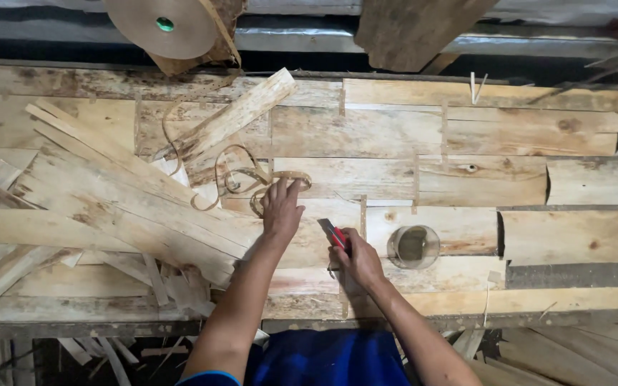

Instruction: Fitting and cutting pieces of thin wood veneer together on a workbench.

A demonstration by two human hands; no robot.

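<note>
My left hand (281, 207) reaches forward over the wooden veneer sheets, its fingers apart and touching a curled strip of brown paper tape (280, 180). My right hand (357, 259) rests lower on the sheet, closed around a red utility knife (335, 235) whose blade end points up and to the left. Several veneer pieces joined edge to edge form the work surface (395, 136) under both hands.
A pile of loose veneer strips (94, 193) covers the left side. A clear glass cup (413, 246) stands just right of the knife. A roll of brown paper tape (166, 27) hangs at the top left. Scraps lie below the bench edge (109, 329).
</note>
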